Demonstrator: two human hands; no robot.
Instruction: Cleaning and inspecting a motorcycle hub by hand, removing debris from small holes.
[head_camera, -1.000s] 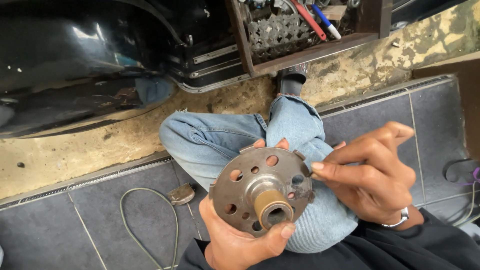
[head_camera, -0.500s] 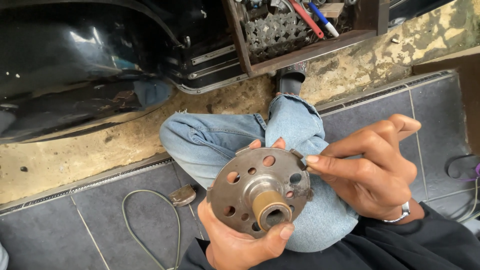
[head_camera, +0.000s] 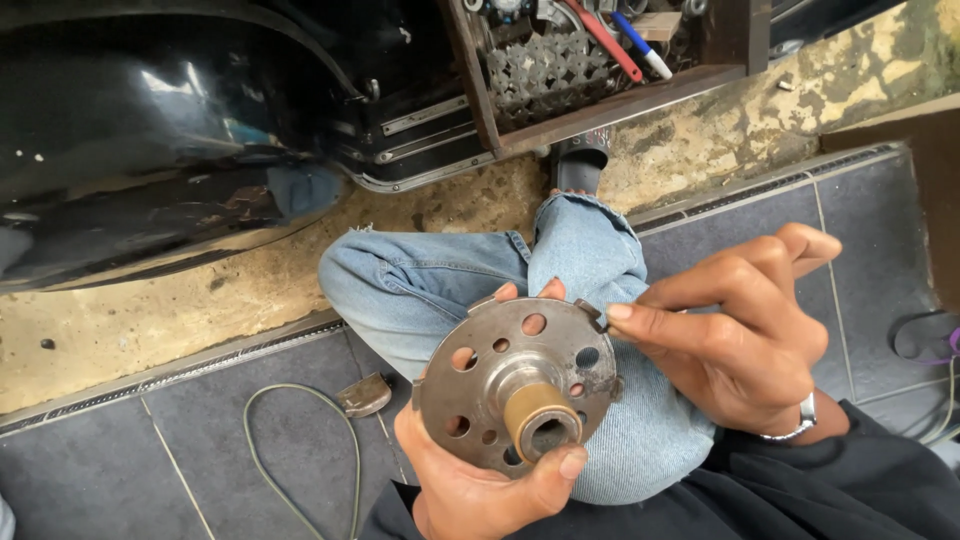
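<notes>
Biggest in my view is the black glossy vehicle body (head_camera: 150, 150) filling the upper left, with the rough stone floor (head_camera: 200, 310) beneath it and grey tiles (head_camera: 100, 470) nearer to me. To its right sits a dark wooden crate (head_camera: 610, 105) holding a perforated metal piece, a red-handled tool and a blue-and-white pen-like tool. Below that I see my bent leg in light blue jeans (head_camera: 450, 285), the knee drawn up in the middle of the frame. Over the lap I hold the round metal plate (head_camera: 515, 385), a rusty grey disc drilled with holes, tilted up toward me, with a brass-coloured hub (head_camera: 540, 420) standing out of its centre. My left hand (head_camera: 480, 480) grasps it from underneath, fingers wrapped behind the disc with their tips showing over the far rim and the thumb pressed on the near rim just beside the hub. My right hand (head_camera: 745, 335) is pinched shut, thumb and forefinger closed on a small tab at the plate's upper right edge; a silver ring (head_camera: 805, 412) sits on one finger. On the tiles to the left lies a thin looped cable (head_camera: 300, 450) with a small metal end piece (head_camera: 363, 395).
</notes>
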